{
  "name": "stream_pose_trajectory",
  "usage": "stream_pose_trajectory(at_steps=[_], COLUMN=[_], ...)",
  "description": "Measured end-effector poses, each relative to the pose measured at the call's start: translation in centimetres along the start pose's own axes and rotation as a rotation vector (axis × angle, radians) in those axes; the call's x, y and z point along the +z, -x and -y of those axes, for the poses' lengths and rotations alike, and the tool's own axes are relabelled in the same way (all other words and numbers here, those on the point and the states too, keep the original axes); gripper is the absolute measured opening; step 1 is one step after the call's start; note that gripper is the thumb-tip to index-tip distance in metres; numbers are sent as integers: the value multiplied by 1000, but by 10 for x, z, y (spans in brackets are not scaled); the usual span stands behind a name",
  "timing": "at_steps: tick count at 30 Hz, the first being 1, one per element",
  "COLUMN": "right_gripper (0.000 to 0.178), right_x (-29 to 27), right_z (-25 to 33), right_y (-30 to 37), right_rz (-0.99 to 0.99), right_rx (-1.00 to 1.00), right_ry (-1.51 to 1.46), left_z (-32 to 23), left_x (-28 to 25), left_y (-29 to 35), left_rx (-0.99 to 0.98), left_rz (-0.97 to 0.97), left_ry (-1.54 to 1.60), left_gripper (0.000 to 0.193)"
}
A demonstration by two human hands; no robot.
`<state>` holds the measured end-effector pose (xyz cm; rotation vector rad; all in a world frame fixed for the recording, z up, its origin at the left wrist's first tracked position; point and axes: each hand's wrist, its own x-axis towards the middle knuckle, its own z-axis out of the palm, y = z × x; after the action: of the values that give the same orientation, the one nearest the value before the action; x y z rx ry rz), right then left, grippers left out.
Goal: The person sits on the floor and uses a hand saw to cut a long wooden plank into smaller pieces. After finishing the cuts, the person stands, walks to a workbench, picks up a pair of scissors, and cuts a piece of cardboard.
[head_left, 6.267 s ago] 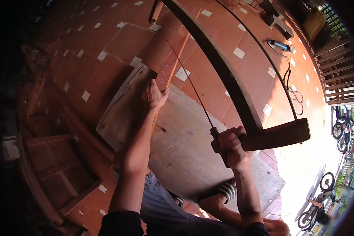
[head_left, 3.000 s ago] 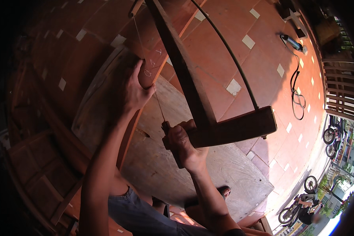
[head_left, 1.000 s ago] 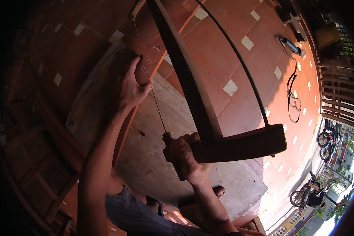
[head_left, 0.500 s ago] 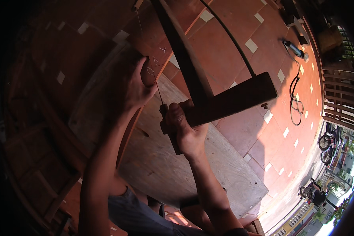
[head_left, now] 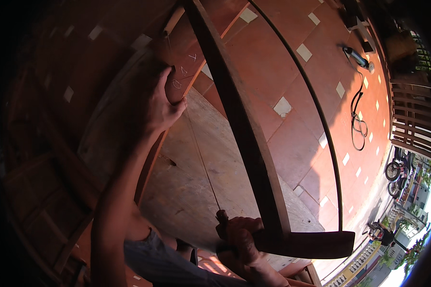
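My right hand [head_left: 244, 241] is closed round the near end of a wooden frame saw [head_left: 239, 110], low in the view. The saw has a long centre beam, a dark cord or rod bowed along its right side, and a thin blade [head_left: 201, 158] on its left. That blade runs across the edge of a reddish-brown wooden board [head_left: 191, 67] bearing white chalk marks. My left hand [head_left: 163, 107] grips the board's edge close to the blade, thumb on top; its other fingers lie partly in shadow. Beneath is a worn wooden bench [head_left: 177, 191].
An angle grinder [head_left: 358, 58] with a coiled black cable [head_left: 359, 119] lies on the tiled floor at the right. Slatted wooden furniture [head_left: 414, 117] stands beyond it. Dark wooden chair-like frames [head_left: 38, 201] are at the left. Motorbikes [head_left: 395, 174] show outside.
My right hand has drawn the saw down toward me and slightly right, exposing more blade and the far handle. My left hand keeps its hold on the board.
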<state>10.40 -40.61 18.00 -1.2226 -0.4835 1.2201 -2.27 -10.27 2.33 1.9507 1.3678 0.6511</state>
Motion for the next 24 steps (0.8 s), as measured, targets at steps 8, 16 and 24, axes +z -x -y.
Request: stream_pose_trajectory(at_steps=[8, 16, 24], right_gripper=[26, 36, 39], right_x=[78, 88, 93], right_z=[-9, 63, 83], right_y=[-168, -241, -310], right_rz=[12, 171, 119], right_rx=[-153, -123, -94], right_ry=[-10, 467, 592], left_z=[-5, -22, -12], left_x=[-15, -43, -22], left_y=[-1, 18, 39], left_rx=[-114, -46, -58], left_rz=[23, 69, -99], left_ry=[-66, -171, -251], left_gripper=[91, 100, 98])
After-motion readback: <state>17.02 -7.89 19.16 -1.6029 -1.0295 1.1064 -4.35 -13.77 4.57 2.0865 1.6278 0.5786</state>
